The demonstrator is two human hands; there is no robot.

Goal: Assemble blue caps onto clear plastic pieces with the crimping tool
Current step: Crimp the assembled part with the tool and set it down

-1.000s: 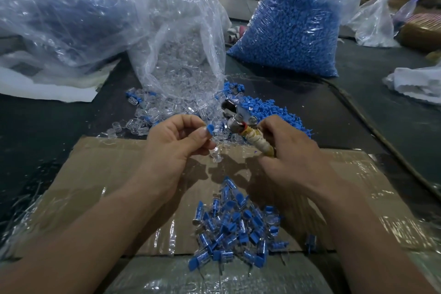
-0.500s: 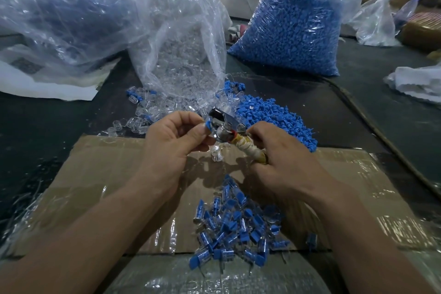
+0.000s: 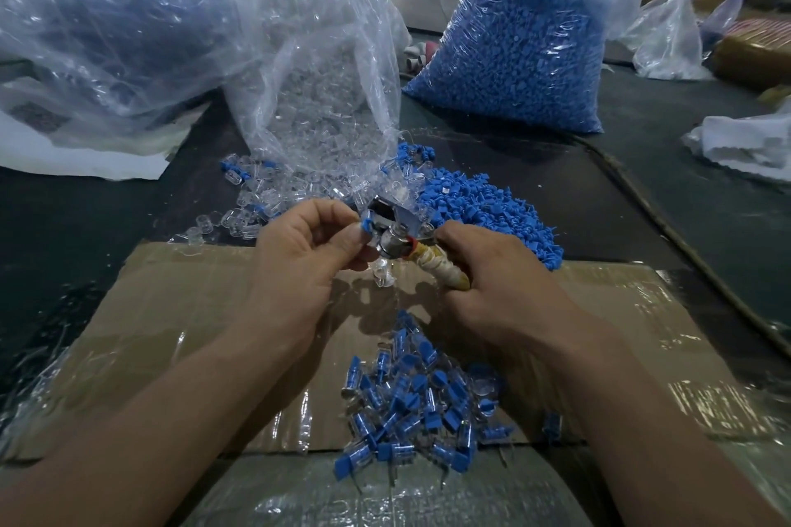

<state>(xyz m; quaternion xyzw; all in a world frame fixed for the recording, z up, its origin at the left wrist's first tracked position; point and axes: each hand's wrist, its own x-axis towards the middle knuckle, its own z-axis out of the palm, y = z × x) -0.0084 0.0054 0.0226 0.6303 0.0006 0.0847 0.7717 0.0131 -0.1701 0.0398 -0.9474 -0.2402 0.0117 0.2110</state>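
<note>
Left hand [image 3: 308, 252] pinches a blue cap [image 3: 367, 224] at the crimping tool [image 3: 400, 233] — right hand [image 3: 492, 282] grips its handle

I count one crimping tool [image 3: 396, 233] in my right grip [image 3: 492, 282] and one blue cap [image 3: 366, 223] pinched in my left grip [image 3: 308, 257]. Three big bags stand nearest: one clear-piece bag [image 3: 325, 98], one cap bag [image 3: 513, 56], one dark bag [image 3: 115, 26]. One loose cap heap [image 3: 483, 205] and one finished pile [image 3: 411, 398] lie here, each beyond counting.

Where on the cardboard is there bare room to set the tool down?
Bare cardboard left of the left hand and right of the right hand. Crowded: finished pile at its near edge; loose blue caps, clear pieces beyond.
</note>
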